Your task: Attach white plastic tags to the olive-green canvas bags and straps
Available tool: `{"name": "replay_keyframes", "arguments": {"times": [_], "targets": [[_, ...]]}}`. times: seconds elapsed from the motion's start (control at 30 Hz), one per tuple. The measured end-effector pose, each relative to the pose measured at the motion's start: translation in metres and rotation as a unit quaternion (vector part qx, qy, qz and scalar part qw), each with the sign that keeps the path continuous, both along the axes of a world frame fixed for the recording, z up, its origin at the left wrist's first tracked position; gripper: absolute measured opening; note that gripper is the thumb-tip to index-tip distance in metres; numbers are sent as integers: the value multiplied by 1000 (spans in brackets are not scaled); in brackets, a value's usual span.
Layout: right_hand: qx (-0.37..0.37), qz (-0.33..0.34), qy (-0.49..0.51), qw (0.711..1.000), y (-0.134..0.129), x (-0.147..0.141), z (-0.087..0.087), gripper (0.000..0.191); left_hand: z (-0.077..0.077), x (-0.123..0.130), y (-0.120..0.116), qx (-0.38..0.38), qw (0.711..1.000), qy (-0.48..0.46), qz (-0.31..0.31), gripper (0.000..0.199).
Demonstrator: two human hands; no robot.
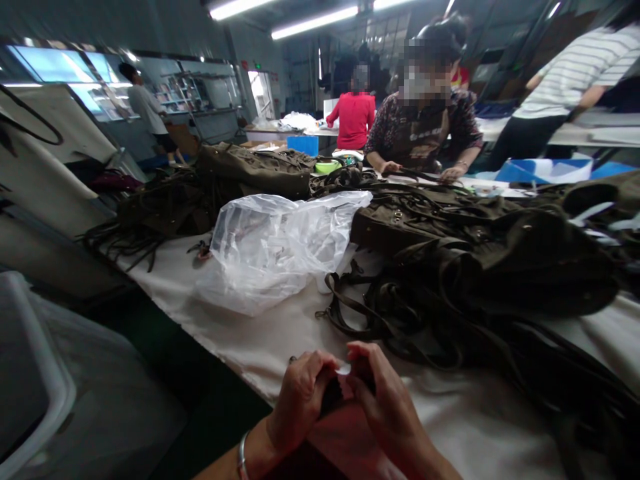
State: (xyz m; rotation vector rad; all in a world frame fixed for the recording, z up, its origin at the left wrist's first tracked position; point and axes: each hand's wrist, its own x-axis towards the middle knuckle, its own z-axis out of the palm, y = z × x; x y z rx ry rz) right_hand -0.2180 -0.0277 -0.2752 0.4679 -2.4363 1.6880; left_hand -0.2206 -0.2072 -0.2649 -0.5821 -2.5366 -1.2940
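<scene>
Close to my body, at the table's near edge, both hands meet with bent fingers. My left hand, with a bangle on its wrist, pinches one side of a small white piece. On its other side, the fingers of my right hand are closed. A pinkish strip with a jagged edge hangs just below it, between the thumbs. Exactly what these pieces are, I cannot tell. Dark material shows under my left palm, mostly hidden. Beyond my hands lies a crumpled clear plastic bag.
Dark olive bags with loose straps heap on the right of the pale-covered table. More olive bags lie behind the plastic. A whitish bin stands at left. Across the table a person handles a strap; others work farther back.
</scene>
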Motion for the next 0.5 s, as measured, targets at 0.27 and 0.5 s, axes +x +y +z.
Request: {"name": "replay_keyframes", "arguments": {"times": [0.27,0.5], "targets": [[-52,31,-82,995,1,-8,8,35,-6,5,1,-64,994,86,11,15],[-74,34,-98,992,1,-10,3,28,3,6,2,-99,991,83,-36,18]]}}
